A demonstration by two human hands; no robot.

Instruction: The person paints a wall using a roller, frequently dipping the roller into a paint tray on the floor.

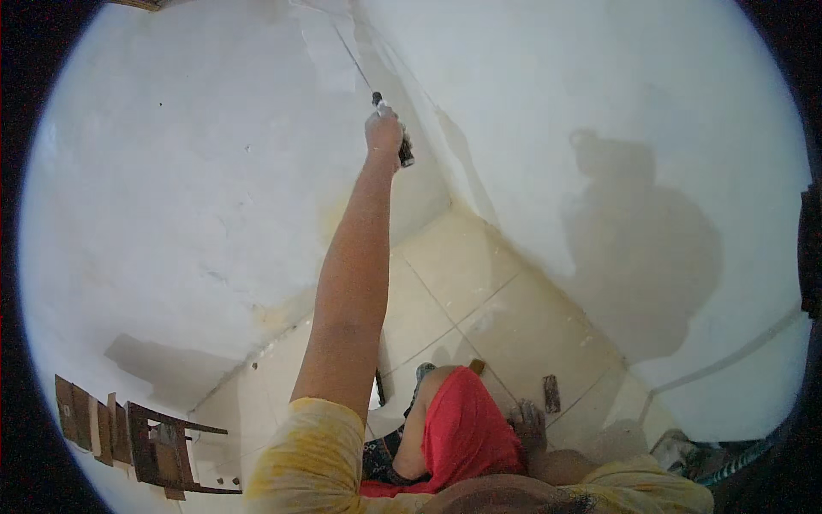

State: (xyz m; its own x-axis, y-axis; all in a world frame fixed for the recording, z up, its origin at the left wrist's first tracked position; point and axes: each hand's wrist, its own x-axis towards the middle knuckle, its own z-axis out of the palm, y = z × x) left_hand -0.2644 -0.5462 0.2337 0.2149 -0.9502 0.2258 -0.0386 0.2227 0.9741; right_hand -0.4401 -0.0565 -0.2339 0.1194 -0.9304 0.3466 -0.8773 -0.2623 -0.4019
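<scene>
My left hand (383, 132), dusted white, reaches far forward beside the corner of two white walls. It grips a black-handled tool (406, 151), whose thin metal rod or blade (353, 56) points up along the left wall (192, 160). The tool's far end is hard to make out. A paler patch (331, 54) of coating lies on the wall beside it. Low down, my right hand (530, 421) is beside my knee in red cloth (472, 421). Its fingers look whitened and slightly apart, with nothing visible in them.
A brown-stained block (551, 394) and a small tan block (476, 367) lie on the tiled floor (449, 295). Dark wooden furniture (160, 446) stands at the lower left. The right wall (546, 96) bears a shadow. Striped cloth (732, 466) lies at the lower right.
</scene>
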